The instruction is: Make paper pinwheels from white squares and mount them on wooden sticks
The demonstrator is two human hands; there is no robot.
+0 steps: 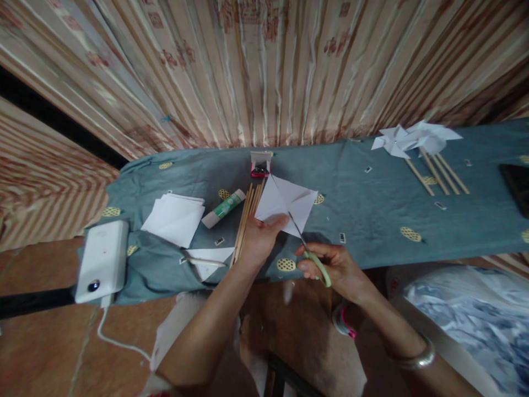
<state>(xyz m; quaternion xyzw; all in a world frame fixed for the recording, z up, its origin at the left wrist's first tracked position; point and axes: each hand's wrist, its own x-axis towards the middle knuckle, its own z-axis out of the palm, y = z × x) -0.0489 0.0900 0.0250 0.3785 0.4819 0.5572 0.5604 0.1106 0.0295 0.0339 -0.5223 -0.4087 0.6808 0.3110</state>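
My left hand [264, 237] pinches the near edge of a white square of paper [281, 196], which has crease or cut lines running toward its middle. My right hand [333, 267] is closed round the light green handles of a pair of scissors [320, 267]. The blades lie at the paper's near corner, pointing toward its centre. Several thin wooden sticks [246, 215] lie just left of the paper, partly behind my left hand. Beyond them stands a small open red box [260, 165] with dark small items inside.
A green and white glue stick [224, 208], a stack of white paper [176, 218], a folded paper piece with a pen-like stick [209, 262] and a white power bank [103, 259] lie on the left. Paper pinwheels [417, 138] on sticks rest at right, near a dark object [516, 187].
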